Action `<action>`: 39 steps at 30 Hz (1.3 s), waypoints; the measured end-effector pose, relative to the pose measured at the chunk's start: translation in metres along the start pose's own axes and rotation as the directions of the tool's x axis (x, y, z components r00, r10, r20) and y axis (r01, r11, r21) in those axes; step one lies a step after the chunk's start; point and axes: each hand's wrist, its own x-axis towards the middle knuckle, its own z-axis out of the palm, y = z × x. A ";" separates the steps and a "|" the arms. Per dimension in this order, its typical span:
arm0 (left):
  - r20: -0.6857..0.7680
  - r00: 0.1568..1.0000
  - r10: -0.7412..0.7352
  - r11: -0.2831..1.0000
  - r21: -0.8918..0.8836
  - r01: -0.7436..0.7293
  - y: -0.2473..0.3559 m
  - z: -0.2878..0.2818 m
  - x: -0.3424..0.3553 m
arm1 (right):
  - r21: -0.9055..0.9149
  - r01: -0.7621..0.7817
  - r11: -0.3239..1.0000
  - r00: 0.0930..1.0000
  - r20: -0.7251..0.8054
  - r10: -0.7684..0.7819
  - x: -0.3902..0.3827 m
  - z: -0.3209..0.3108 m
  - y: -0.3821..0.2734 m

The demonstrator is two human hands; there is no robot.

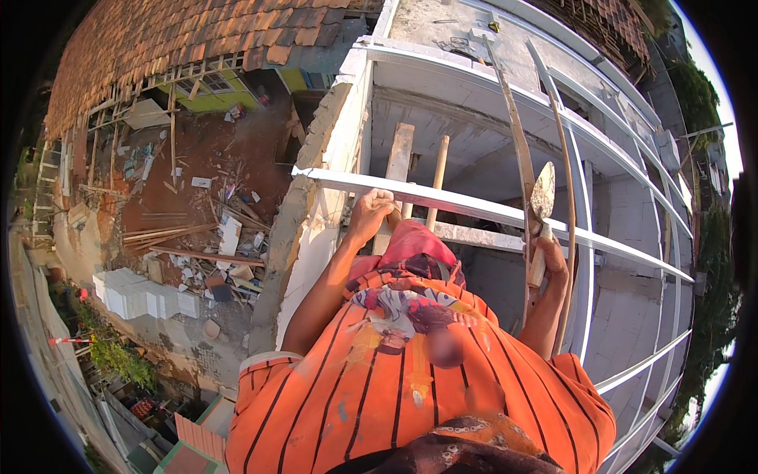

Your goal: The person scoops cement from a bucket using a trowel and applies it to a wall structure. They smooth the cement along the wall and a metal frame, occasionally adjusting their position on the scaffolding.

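Our right hand [553, 261] wraps the likely light, stiff trowel [542, 196] by its handle [537, 272]; what our curled left hand [373, 212] holds, we can't tell.

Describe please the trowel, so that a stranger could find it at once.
From the orange striped shirt, follow the right forearm to the right hand. It grips the trowel. Unlike the long strips beside it, this is short, with a leaf-shaped, stained blade.

Sunlit tiled roof [174, 49], pale block walls [628, 292]
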 end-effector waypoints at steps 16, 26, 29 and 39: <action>0.186 0.578 0.794 -0.072 0.974 -0.214 0.195 -0.176 -0.051 | 0.006 0.090 0.996 0.767 0.637 -0.073 -0.055 0.182 -0.095; -0.129 0.716 0.686 -0.007 0.983 0.184 0.128 -0.217 -0.247 | -0.502 0.267 0.823 0.220 0.863 0.455 0.037 0.276 -0.140; -0.346 0.713 0.609 0.050 0.915 0.402 0.109 -0.192 -0.284 | -0.393 0.496 0.774 0.130 0.915 0.381 0.072 0.324 -0.146; -0.638 0.525 0.564 0.227 0.730 0.645 0.039 -0.133 -0.289 | -0.325 0.601 0.730 0.304 0.938 0.167 0.179 0.386 -0.127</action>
